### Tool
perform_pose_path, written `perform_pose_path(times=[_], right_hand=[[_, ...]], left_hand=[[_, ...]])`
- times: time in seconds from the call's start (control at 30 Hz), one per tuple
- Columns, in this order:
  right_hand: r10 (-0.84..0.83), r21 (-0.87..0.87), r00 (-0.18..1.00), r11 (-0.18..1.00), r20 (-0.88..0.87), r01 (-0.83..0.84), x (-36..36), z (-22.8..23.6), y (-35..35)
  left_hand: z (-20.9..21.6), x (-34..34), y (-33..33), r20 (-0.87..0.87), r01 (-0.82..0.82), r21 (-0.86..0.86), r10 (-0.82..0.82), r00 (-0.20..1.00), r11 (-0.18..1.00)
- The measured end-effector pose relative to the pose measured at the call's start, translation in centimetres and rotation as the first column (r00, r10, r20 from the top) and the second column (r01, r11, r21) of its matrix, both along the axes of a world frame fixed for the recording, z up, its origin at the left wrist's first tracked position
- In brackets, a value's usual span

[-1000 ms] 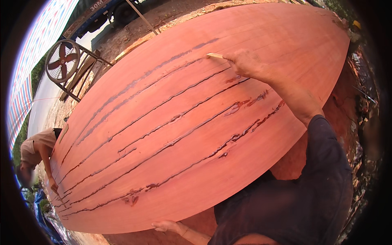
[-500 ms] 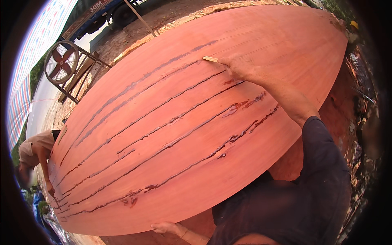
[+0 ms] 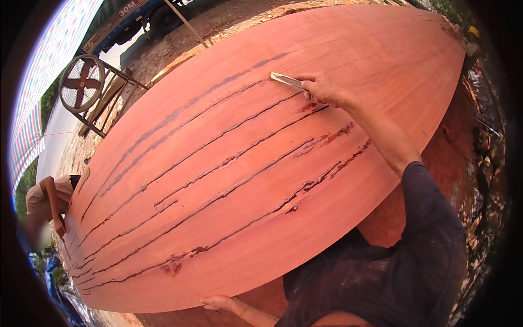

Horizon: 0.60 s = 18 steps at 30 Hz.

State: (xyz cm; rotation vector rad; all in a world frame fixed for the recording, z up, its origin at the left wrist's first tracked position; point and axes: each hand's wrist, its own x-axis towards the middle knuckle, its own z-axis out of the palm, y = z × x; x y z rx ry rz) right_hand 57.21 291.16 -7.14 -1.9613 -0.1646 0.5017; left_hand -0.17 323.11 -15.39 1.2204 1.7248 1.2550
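Observation:
A large reddish wooden hull (image 3: 239,147), smooth and curved, spreads in front of me. Dark filler lines (image 3: 234,191) run lengthwise along it, smeared and lumpy in places. My right hand (image 3: 322,88) is closed on a flat, pale scraper (image 3: 284,80), reaching to the far side of the hull. The scraper's tip lies at the right end of a dark line; whether it touches the wood I cannot tell. At the hull's near edge, my left hand (image 3: 218,303) rests with its fingers stretched out and no tool in it.
Another person (image 3: 54,196) bends over the hull's left end, holding a thin tool against it. A round fan (image 3: 81,83) on a metal frame stands beyond the hull at the left. A truck (image 3: 163,20) is behind, and a striped tarp (image 3: 27,125) hangs at the left.
My right hand has turned, so the scraper shows more of its face, its tip slightly higher. The other person's hand has shifted up and left. My left hand stays nearly in place.

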Motion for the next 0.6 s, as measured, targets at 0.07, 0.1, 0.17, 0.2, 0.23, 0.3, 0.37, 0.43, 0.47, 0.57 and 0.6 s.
perform_pose_path(times=[0.07, 0.1, 0.17, 0.2, 0.23, 0.3, 0.37, 0.43, 0.47, 0.57, 0.6], right_hand=[[0.011, -0.001, 0.999, 1.0, -0.049, -0.011, 0.7, 0.0, -0.2], [0.026, -0.02, 0.998, 0.999, -0.065, -0.027, 1.1, 0.0, -0.3], [0.032, -0.106, 0.994, 0.993, -0.104, -0.043, 1.8, 0.1, -0.4], [0.065, -0.105, 0.997, 0.992, -0.052, -0.07, 2.0, 0.0, -0.3], [0.09, -0.125, 0.996, 0.988, 0.0, -0.09, 2.1, 0.0, -0.3], [0.123, -0.164, 0.99, 0.98, 0.062, -0.112, 2.0, 0.1, -0.7], [0.149, -0.213, 0.986, 0.968, 0.073, -0.13, 2.1, 0.7, -1.1], [0.1, -0.277, 0.995, 0.955, -0.021, -0.101, 2.4, 1.7, -2.0], [0.098, -0.317, 0.993, 0.941, -0.072, -0.115, 2.4, 2.0, -2.6], [0.191, -0.392, 0.959, 0.915, 0.21, -0.097, 3.5, 2.2, -2.5], [0.238, -0.522, 0.959, 0.844, 0.155, -0.125, 4.4, 2.7, -2.9]], left_hand=[[-0.1, 0.2, 0.2, -0.028, -0.033, -0.009, 0.033, 0.999, 0.999], [0.0, 0.3, 0.4, -0.035, -0.063, -0.007, 0.062, 0.997, 0.998], [-0.1, 0.4, 0.3, -0.026, -0.076, 0.018, 0.077, 0.997, 0.997], [-0.2, 0.4, 0.1, -0.01, -0.059, 0.042, 0.06, 0.998, 0.997], [-0.2, 0.5, 0.0, 0.007, -0.016, 0.077, 0.016, 1.0, 0.997], [-0.1, 0.2, 0.4, -0.024, -0.041, 0.027, 0.042, 0.999, 0.999], [-0.5, 0.0, 0.6, -0.015, -0.051, 0.016, 0.051, 0.999, 0.999], [-0.9, -0.1, 0.8, 0.028, -0.066, 0.033, 0.065, 0.997, 0.997], [-1.1, -0.3, 0.8, 0.026, -0.064, 0.029, 0.063, 0.998, 0.998], [-1.5, -0.7, 1.1, 0.014, -0.044, 0.034, 0.044, 0.999, 0.998], [-1.6, -1.0, 1.1, -0.006, -0.031, 0.039, 0.031, 0.999, 0.999]])
